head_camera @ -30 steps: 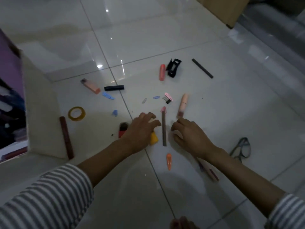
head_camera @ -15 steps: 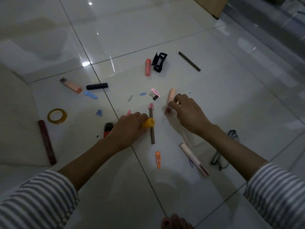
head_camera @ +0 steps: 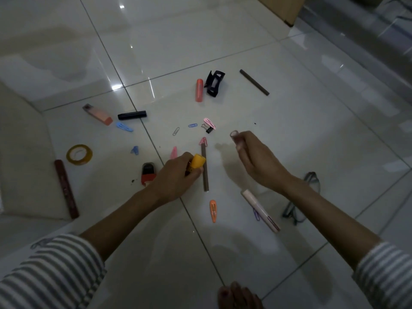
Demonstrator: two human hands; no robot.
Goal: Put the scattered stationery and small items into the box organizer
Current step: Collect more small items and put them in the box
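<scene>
Your left hand (head_camera: 176, 178), dead centre of frame, has its fingers curled round a chunky yellow plastic marker (head_camera: 198, 162), right beside a brown pencil (head_camera: 204, 168) on the glossy white tile floor (head_camera: 289, 130). Your right hand (head_camera: 256, 159), centre-right, pinches a pale pink tube (head_camera: 234, 133).

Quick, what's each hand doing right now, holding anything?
Left hand: closed, gripping a stubby yellow marker.
Right hand: closed, holding a peach tube.
</scene>
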